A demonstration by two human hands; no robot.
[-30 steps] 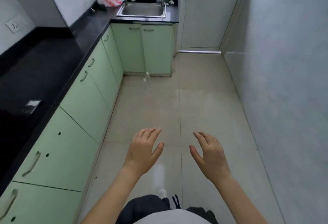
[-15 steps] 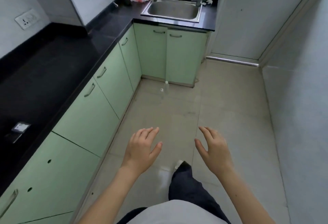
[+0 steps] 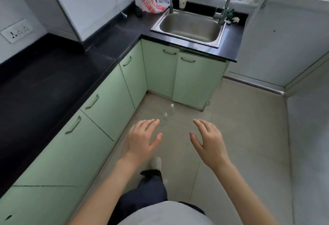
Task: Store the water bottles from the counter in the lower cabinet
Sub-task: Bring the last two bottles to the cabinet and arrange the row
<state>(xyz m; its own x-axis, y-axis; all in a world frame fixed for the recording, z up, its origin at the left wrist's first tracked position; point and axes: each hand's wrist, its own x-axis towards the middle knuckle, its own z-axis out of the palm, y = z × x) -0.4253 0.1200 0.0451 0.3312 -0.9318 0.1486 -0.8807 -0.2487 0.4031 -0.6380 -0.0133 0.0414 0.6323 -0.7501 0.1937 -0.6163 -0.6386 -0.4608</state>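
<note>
The person wears a pale grey top (image 3: pixel 165 213), dark navy trousers (image 3: pixel 144 194) and a light-coloured shoe (image 3: pixel 156 162).

The left hand (image 3: pixel 142 139) and right hand (image 3: pixel 209 144) hover side by side above the floor (image 3: pixel 240 126), fingers spread, holding nothing. Two clear bottles (image 3: pixel 170 110) stand on the floor just beyond the left fingertips, before green cabinets (image 3: pixel 160 75). The black table (image 3: pixel 44 82) runs along the left.
</note>
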